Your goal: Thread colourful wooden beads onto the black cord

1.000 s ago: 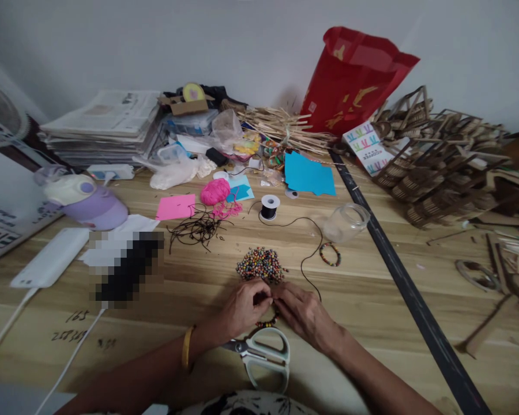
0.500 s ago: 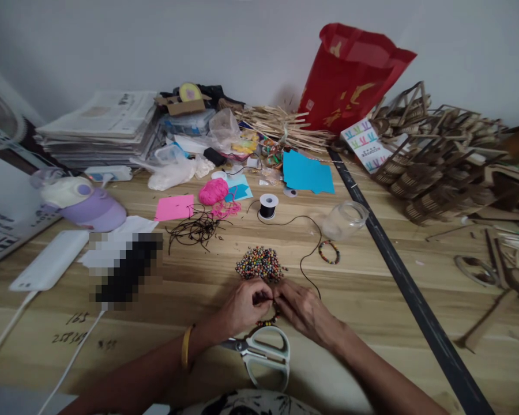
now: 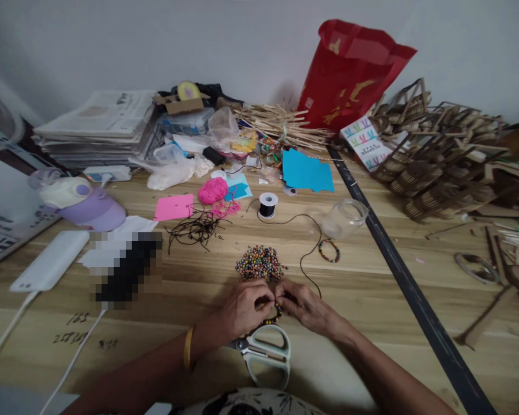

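I see the left hand (image 3: 247,305) and right hand (image 3: 307,305) meeting almost fingertip to fingertip, each with thumb and finger pinched together on the beaded strand (image 3: 278,316), though the cord between them is too fine for me to make out. The strand curves down below the fingertips, right by the scissors (image 3: 288,353), with the pile of loose beads (image 3: 259,263) just beyond both hands on the wooden table (image 3: 177,288).

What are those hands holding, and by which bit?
A beaded string: the left hand and right hand seem to pinch it at its far end. The exact spot is too small to tell.
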Motion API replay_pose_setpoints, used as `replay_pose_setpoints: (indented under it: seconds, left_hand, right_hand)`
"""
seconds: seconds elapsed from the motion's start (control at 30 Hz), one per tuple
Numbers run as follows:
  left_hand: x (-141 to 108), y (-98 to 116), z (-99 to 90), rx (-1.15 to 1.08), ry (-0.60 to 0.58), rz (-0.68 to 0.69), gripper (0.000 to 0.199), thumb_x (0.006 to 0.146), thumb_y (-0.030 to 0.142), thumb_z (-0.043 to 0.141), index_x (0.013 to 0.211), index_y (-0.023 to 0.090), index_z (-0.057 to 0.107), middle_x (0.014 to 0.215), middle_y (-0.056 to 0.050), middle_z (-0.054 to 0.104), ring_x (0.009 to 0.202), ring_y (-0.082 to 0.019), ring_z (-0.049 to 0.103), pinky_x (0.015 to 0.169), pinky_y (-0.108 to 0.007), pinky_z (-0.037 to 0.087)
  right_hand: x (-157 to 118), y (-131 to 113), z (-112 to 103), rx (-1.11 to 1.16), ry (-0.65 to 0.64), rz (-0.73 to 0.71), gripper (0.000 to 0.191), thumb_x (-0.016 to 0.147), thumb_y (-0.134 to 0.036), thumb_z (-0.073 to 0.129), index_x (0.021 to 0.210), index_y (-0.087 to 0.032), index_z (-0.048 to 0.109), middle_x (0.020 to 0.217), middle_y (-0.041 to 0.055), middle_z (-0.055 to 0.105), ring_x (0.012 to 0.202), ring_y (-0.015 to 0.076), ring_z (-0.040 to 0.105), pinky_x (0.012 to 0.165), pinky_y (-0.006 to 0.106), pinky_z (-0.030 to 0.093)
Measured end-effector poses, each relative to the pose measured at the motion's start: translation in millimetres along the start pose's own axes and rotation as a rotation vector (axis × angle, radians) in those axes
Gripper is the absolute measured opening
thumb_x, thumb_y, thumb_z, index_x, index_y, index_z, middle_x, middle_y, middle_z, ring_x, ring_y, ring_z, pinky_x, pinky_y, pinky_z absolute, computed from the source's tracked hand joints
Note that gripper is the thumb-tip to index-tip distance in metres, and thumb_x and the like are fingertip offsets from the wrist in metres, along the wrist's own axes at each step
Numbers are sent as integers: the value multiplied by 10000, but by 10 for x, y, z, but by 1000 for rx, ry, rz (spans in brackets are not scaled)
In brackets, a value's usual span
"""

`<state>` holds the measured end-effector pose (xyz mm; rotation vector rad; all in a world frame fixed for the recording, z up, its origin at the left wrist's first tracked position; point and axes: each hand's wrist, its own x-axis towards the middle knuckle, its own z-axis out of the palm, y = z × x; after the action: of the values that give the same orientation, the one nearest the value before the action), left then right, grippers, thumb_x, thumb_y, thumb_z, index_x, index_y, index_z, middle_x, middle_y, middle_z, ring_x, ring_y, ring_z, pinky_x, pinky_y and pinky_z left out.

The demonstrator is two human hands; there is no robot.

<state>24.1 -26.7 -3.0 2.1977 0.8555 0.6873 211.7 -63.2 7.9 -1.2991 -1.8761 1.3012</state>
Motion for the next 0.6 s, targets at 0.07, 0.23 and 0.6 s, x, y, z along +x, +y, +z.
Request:
replay_pose_setpoints:
  seconds: [0.07,0.23,0.6]
  left_hand:
    - [-6,1,-1,11,18,42,161,758,68,532,654,148,627,685,-44,641,631,-125,556,607,-220,421]
    - [-13,26,0,-39,47,69,169,764,80,525,656,154,632,696,-48,657,648,-127,568,628,-222,435]
    - [59,27,-89,-414,-102,-302,117,708,132,580,703,101,693,658,-38,684,606,-121,571,584,-197,428]
  right_hand:
    - [-3,7,-8,62,-30,32,168,921,-298,458,812,-180,505,667,-30,460,606,110,408,540,200,319]
    - [-1,-21,-21,163,-45,66,208,906,-358,491,808,-176,510,643,-30,462,586,109,415,521,197,334]
    - [19,-32,-29,315,-49,68,359,873,-520,515,806,-167,513,653,-26,494,558,99,460,528,215,360]
